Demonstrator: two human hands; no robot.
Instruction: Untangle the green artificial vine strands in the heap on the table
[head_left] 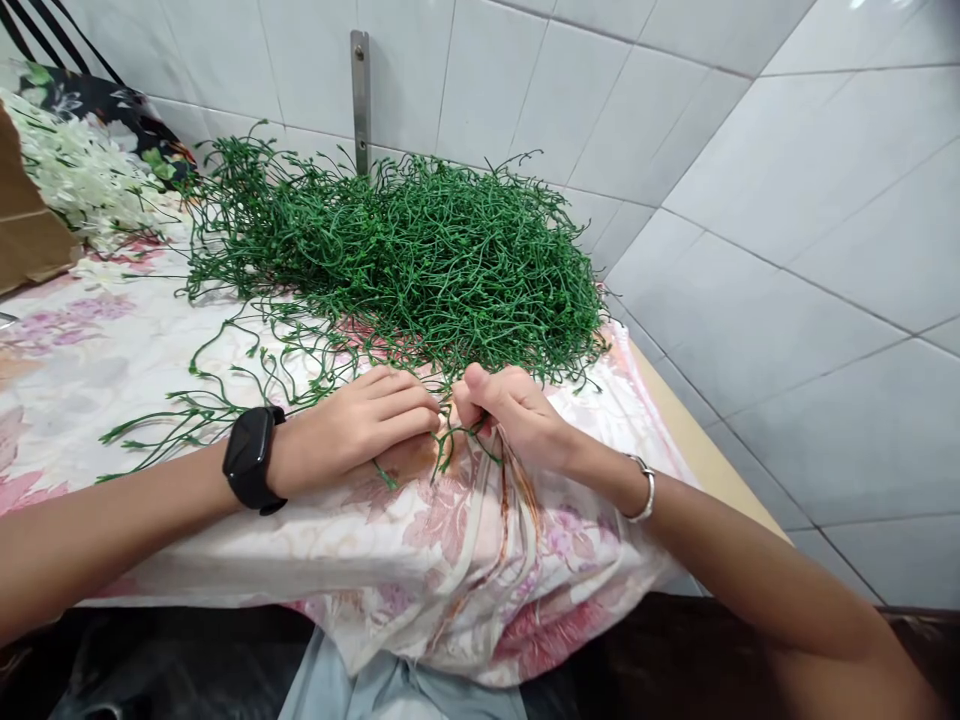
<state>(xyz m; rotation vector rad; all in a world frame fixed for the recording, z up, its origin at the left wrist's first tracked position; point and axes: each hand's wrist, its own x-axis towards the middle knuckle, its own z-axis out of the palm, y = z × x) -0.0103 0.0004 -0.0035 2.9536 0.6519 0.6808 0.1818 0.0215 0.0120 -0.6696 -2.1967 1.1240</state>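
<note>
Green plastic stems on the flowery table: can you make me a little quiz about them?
1. True or false: the big heap of thin green plastic stems lies against the white tiled wall.
2. Which wrist wears the black smartwatch: A left, B right?
3. What do both hands pinch between them?

Key:
1. True.
2. A; the right wrist wears a thin silver bracelet.
3. A small green plastic sprig, held by the left hand and right hand over the pink floral tablecloth.
</note>
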